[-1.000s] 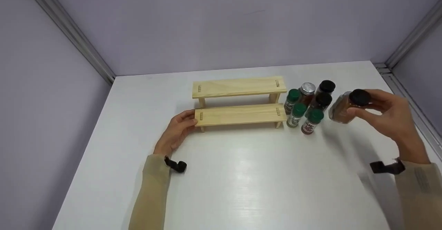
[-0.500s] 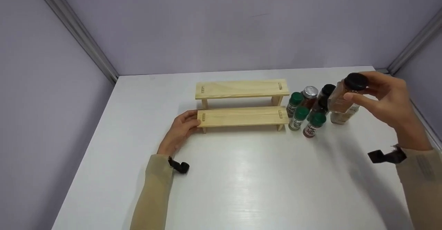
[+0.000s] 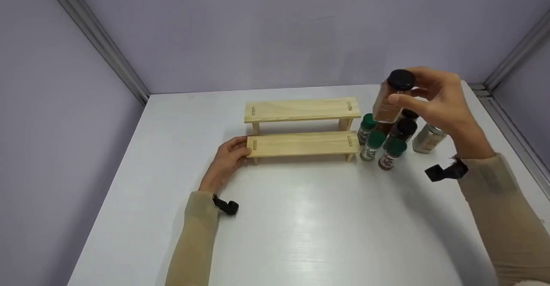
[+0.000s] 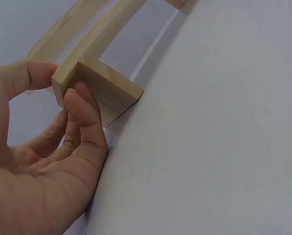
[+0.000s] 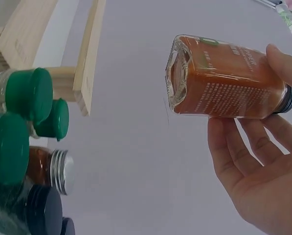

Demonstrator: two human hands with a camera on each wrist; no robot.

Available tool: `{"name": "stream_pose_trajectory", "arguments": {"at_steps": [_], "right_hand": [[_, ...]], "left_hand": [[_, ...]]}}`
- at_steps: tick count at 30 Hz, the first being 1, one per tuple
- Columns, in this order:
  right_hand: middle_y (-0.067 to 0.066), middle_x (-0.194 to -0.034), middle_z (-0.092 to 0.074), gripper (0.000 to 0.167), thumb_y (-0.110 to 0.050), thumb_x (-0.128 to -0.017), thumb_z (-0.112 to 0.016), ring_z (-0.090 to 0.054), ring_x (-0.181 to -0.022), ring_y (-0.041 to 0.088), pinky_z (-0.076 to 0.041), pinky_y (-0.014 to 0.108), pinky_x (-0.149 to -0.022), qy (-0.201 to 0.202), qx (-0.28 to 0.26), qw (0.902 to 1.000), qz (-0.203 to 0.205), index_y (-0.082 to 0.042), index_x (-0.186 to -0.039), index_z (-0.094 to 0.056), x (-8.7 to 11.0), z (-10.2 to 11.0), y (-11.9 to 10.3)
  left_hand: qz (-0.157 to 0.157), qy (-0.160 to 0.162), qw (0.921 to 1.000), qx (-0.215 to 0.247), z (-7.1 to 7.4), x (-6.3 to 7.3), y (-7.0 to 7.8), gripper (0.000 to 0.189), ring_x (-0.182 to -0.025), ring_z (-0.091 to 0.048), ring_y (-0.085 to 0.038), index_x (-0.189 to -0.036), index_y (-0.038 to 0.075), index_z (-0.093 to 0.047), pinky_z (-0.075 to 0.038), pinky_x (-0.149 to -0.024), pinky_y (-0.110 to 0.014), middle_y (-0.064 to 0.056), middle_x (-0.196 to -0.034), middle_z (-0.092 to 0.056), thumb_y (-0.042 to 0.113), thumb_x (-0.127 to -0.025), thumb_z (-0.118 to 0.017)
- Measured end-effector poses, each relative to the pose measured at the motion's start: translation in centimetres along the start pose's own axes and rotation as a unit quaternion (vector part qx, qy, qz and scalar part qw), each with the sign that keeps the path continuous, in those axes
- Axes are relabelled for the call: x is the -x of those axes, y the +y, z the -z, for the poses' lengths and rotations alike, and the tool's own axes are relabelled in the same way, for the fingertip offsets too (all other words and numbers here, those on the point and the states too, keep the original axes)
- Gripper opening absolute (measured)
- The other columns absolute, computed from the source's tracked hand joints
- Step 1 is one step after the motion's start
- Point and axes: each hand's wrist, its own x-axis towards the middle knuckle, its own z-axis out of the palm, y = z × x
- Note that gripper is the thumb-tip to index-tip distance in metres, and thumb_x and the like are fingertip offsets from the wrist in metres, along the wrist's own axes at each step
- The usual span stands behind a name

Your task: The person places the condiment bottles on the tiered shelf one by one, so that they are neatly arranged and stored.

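Observation:
My right hand (image 3: 440,99) grips a square glass spice jar (image 5: 229,78) with a black lid and orange-brown powder inside. The jar is raised in the air, overlapping the group of other jars in the head view. My left hand (image 3: 227,159) pinches the left end of the lower shelf (image 3: 303,144) of a pale wooden rack. In the left wrist view, the thumb and fingers (image 4: 82,110) lie on either side of the board's end, next to its leg (image 4: 109,85). Behind it stands the rack's upper shelf (image 3: 300,110).
Right of the rack stand several spice bottles: green-capped ones (image 3: 376,140), black-lidded ones (image 3: 406,128) and a silver-lidded one (image 5: 60,171). Another glass jar (image 3: 429,139) with pale contents stands farther right. All rest on a white table (image 3: 300,226) with walls behind and at the sides.
My right hand has lifted the orange-brown jar and carried it left over the other bottles, uncovering the pale jar behind. The left hand stays on the shelf end.

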Motion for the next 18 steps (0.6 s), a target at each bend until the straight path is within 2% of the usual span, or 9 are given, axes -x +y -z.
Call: {"name": "stream_pose_trajectory", "arguments": {"at_steps": [6,13,18], "right_hand": [[-0.006,-0.107,-0.08,0.036,-0.005,-0.089,-0.087,-0.071,-0.091,0.011,-0.058,0.017,-0.083,-0.006,-0.004,1.0,-0.006,-0.004,-0.124,-0.078,-1.7,-2.0,-1.0],[-0.006,-0.107,-0.08,0.034,-0.009,-0.09,-0.087,-0.072,-0.094,0.012,-0.058,0.018,-0.083,-0.023,-0.019,0.9994,0.019,-0.006,-0.123,-0.079,-3.9,-4.3,-2.3],[-0.006,-0.108,-0.079,0.034,-0.012,-0.091,-0.086,-0.073,-0.097,0.013,-0.058,0.019,-0.084,-0.036,-0.018,0.9986,0.033,-0.006,-0.124,-0.079,-5.2,-6.2,-3.1]], "left_hand": [[0.001,0.014,0.9999,-0.006,-0.2,-0.2,-0.2,0.049,-0.103,-0.063,-0.015,-0.148,0.004,-0.057,-0.053,-0.078,-0.022,-0.013,-0.139,-0.065,0.007,-0.101,-0.066],[-0.008,0.01,0.9999,0.003,-0.2,-0.1,-0.2,0.047,-0.114,-0.065,-0.018,-0.147,0.005,-0.058,-0.056,-0.086,-0.023,-0.014,-0.142,-0.064,0.006,-0.101,-0.065],[-0.012,0.009,0.9999,0.0,-0.1,0.0,-0.2,0.045,-0.114,-0.065,-0.019,-0.145,0.005,-0.06,-0.056,-0.086,-0.024,-0.013,-0.14,-0.066,0.006,-0.1,-0.066]]}}
